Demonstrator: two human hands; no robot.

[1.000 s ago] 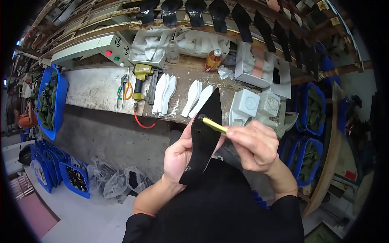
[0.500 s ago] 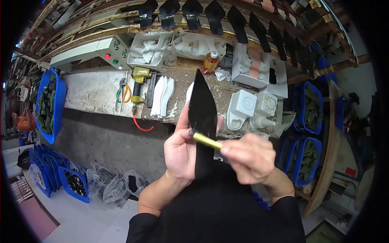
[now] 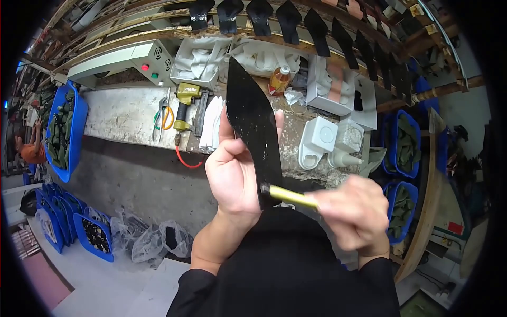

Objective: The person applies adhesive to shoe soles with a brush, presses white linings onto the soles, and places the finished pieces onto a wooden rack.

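My left hand (image 3: 232, 174) grips a black pointed shoe insole (image 3: 251, 121), held upright with its tip up and tilted left. My right hand (image 3: 356, 211) holds a small brush with a yellow handle (image 3: 290, 196). The brush's dark head touches the lower end of the insole, just beside my left palm. Both hands are in front of the workbench edge, above my black-clothed lap.
The worn workbench (image 3: 121, 113) carries a yellow nail gun (image 3: 184, 103), scissors (image 3: 162, 113), white insoles (image 3: 211, 124), white moulds (image 3: 319, 140), a bottle (image 3: 278, 79) and boxes. Black insoles (image 3: 317, 26) hang along the rack above. Blue bins (image 3: 63, 132) stand left, right and on the floor.
My left hand has raised the insole and swung its tip from right to left. My right hand has drawn the brush down along it to the lower end.
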